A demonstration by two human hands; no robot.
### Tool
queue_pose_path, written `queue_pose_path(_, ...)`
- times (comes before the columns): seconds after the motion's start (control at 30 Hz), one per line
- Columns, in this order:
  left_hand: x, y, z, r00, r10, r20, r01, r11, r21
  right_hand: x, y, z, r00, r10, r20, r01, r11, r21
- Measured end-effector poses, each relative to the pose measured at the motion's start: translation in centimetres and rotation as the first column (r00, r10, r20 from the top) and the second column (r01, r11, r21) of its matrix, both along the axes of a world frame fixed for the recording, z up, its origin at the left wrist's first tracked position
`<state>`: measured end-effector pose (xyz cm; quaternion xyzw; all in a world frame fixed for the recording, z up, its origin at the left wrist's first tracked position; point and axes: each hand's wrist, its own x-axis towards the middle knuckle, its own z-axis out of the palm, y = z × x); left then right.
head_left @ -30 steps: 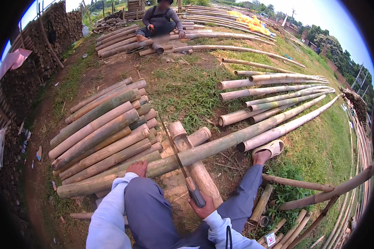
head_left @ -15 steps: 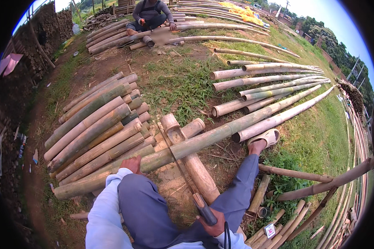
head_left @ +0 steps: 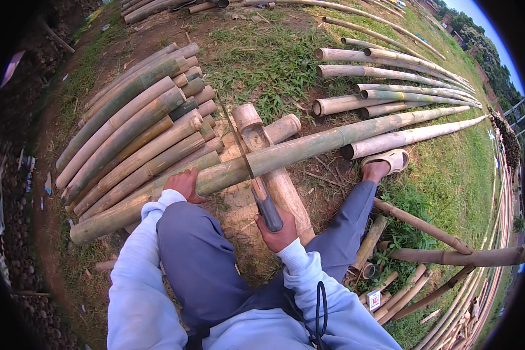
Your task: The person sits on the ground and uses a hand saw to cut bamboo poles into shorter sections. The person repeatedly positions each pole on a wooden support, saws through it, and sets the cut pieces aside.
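A long greenish bamboo pole runs slantwise in front of me, resting across a thick notched bamboo support. My left hand grips the pole left of the support, its fingers partly hidden. My right hand is closed round the dark handle of a handsaw. The saw's thin blade crosses the pole just left of the support, pointing away from me. Most of the blade shows beyond the pole, and the handle is close to the pole's near side. Whether a cut has opened cannot be made out.
Cut bamboo lengths are piled at the left. Several long poles lie on the grass at the right, near my sandalled foot. A bamboo frame stands at lower right. Pale sawdust covers ground beneath the pole.
My right hand has pushed the saw forward, away from me, bringing its handle up close to the pole. My left hand stays on the pole. The view has tilted down.
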<state>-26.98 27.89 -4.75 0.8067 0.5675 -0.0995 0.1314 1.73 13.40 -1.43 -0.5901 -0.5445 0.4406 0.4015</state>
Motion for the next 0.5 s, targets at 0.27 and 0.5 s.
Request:
queue_pose_path(0.27,-1.0,-0.9,-1.0,1.0,0.006,0.011,-0.007,1.0,0.02,4.5,-15.3,5.4,0.992,-0.01,0.126,0.026,0.991,-0.129)
queue_pose_path(0.5,-0.5,-0.3,-1.6,1.0,0.018,0.026,-0.018,0.999,0.03,1.3,-3.7,0.5,1.0,-0.005,0.021,0.005,1.0,-0.022)
